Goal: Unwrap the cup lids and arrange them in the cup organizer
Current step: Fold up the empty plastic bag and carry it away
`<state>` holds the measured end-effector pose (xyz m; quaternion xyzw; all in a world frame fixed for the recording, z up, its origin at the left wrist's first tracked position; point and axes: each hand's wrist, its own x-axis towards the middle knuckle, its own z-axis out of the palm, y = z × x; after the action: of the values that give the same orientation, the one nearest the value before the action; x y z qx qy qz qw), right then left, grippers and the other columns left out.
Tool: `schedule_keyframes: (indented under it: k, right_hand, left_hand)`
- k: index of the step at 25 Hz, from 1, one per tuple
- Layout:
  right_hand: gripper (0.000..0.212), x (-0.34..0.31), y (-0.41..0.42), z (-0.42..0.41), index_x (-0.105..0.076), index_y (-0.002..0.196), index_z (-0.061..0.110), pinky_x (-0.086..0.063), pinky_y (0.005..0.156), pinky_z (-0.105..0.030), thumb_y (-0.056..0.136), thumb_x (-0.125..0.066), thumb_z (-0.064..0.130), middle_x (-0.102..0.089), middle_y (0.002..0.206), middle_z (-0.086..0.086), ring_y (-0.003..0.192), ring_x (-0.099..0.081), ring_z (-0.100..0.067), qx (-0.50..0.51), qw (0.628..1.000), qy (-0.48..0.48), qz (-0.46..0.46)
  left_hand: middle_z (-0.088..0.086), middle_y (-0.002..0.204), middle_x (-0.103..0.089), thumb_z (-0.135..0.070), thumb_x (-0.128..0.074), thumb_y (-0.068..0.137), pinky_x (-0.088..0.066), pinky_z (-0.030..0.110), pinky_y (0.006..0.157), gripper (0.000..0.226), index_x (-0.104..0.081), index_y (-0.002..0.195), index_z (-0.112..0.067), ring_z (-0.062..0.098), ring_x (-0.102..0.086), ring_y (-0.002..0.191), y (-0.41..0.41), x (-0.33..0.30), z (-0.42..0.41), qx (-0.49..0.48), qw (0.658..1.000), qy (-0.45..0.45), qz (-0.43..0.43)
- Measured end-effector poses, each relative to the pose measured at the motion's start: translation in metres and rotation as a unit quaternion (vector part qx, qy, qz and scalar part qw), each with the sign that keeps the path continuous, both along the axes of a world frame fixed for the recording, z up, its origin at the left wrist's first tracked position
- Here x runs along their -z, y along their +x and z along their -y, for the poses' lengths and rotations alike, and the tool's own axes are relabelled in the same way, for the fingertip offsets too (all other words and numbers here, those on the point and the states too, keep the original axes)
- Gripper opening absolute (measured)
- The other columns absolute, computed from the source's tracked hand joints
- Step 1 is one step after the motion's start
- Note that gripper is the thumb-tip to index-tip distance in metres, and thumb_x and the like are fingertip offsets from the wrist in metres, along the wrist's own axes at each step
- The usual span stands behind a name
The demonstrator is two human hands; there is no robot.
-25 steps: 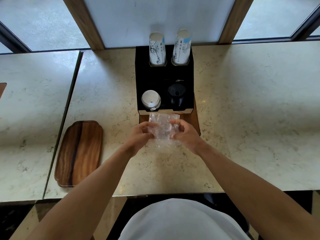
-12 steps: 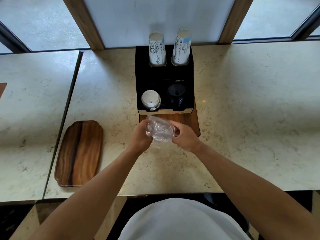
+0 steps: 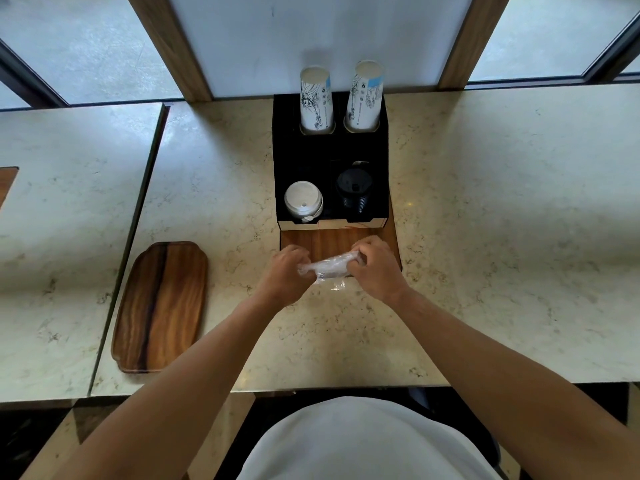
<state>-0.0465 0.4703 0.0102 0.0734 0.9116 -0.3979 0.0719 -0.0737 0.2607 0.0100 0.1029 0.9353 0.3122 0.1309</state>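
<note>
Just before the black cup organizer, both hands, left and right, pinch a crinkled clear plastic wrapper above the marbled tabletop; lids sit stacked inside.

The clear plastic wrap is scrunched into a thin, crinkly strip, held up just in front of the cup organizer. The organizer is a black box. A stack of white lids sits in its front left hole. A stack of black lids sits in its front right hole.
</note>
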Motion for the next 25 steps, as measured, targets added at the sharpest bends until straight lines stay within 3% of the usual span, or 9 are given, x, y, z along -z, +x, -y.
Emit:
schedule_keyframes:
  k: [3,6,9,13,15,17,19,23,25]
  right_hand:
    - [0.016,0.0,0.0,-0.002,-0.055,0.072,0.009,-0.035,0.054,-0.02,0.086,-0.056,0.017,-0.052,0.066,0.006,0.057,-0.042,-0.005,0.015,0.997,-0.067,0.021]
    - [0.019,-0.001,0.001,-0.003,-0.051,0.072,0.011,-0.033,0.048,-0.021,0.09,-0.054,0.017,-0.048,0.061,0.007,0.051,-0.037,-0.003,-0.014,0.996,-0.088,0.028]
    - [0.016,-0.004,0.002,-0.001,-0.058,0.079,0.024,-0.039,0.052,-0.018,0.093,-0.054,0.019,-0.058,0.068,0.008,0.055,-0.049,-0.001,-0.066,0.992,-0.099,0.035]
    - [0.018,-0.01,0.001,0.006,-0.067,0.11,0.024,-0.047,0.07,-0.015,0.097,-0.055,0.03,-0.069,0.095,0.011,0.082,-0.065,-0.001,-0.08,0.984,-0.145,0.067]
    - [0.047,-0.014,0.0,0.008,-0.059,0.129,0.022,-0.05,0.082,-0.023,0.09,-0.062,0.049,-0.067,0.111,0.009,0.095,-0.064,-0.004,-0.02,0.977,-0.195,0.087]
    - [0.102,-0.015,0.002,0.007,-0.036,0.151,0.019,-0.052,0.099,-0.037,0.07,-0.072,0.071,-0.06,0.132,-0.001,0.114,-0.063,-0.017,0.031,0.947,-0.274,0.164]
    - [0.122,-0.011,0.006,0.007,-0.024,0.156,0.025,-0.049,0.106,-0.046,0.059,-0.081,0.071,-0.058,0.138,-0.007,0.121,-0.062,-0.025,0.029,0.922,-0.313,0.228]
    - [0.056,0.002,0.01,0.009,-0.066,0.123,0.01,-0.057,0.096,-0.042,0.079,-0.082,0.041,-0.068,0.114,-0.011,0.098,-0.068,-0.022,0.022,0.876,-0.397,0.272]
    - [0.04,0.007,0.011,0.008,-0.073,0.114,0.011,-0.057,0.084,-0.036,0.084,-0.078,0.037,-0.068,0.11,-0.015,0.089,-0.063,-0.023,0.03,0.859,-0.434,0.268]
  left_hand:
    - [-0.01,0.083,-0.063,-0.027,-0.072,0.084,-0.041,0.025,0.058,0.013,-0.059,0.083,-0.025,0.014,-0.06,0.076,0.003,-0.005,0.003,-0.011,0.998,0.02,0.05]
    - [-0.005,0.098,-0.066,-0.023,-0.073,0.081,-0.055,0.031,0.069,0.026,-0.062,0.104,-0.025,0.015,-0.064,0.086,0.005,-0.009,0.005,0.025,0.985,0.078,0.152]
    - [-0.004,0.114,-0.067,-0.028,-0.072,0.074,-0.053,0.032,0.088,0.053,-0.061,0.124,-0.021,0.012,-0.064,0.104,0.003,-0.017,0.0,0.065,0.963,0.11,0.239]
    - [0.003,0.1,-0.071,-0.018,-0.077,0.081,-0.056,0.027,0.075,0.029,-0.067,0.108,-0.015,0.012,-0.069,0.087,0.004,-0.018,-0.007,0.052,0.961,0.113,0.248]
    - [0.008,0.089,-0.071,-0.015,-0.077,0.083,-0.058,0.026,0.063,0.015,-0.068,0.095,-0.012,0.013,-0.069,0.072,0.008,-0.018,-0.009,0.021,0.966,0.115,0.229]
    - [0.02,0.094,-0.07,-0.013,-0.077,0.084,-0.062,0.041,0.074,0.02,-0.069,0.098,-0.004,0.03,-0.071,0.08,0.01,-0.018,-0.011,-0.034,0.962,0.15,0.225]
    - [0.031,0.104,-0.067,-0.016,-0.079,0.084,-0.056,0.056,0.086,0.032,-0.066,0.105,0.004,0.048,-0.066,0.095,0.012,-0.017,-0.011,-0.082,0.951,0.188,0.232]
    - [0.031,0.108,-0.068,-0.019,-0.083,0.081,-0.05,0.065,0.095,0.038,-0.069,0.109,0.002,0.05,-0.065,0.102,0.014,-0.023,-0.013,-0.132,0.911,0.278,0.274]
    - [0.021,0.105,-0.074,-0.015,-0.082,0.082,-0.053,0.062,0.094,0.031,-0.072,0.109,-0.004,0.042,-0.07,0.1,0.013,-0.026,-0.012,-0.137,0.892,0.311,0.297]
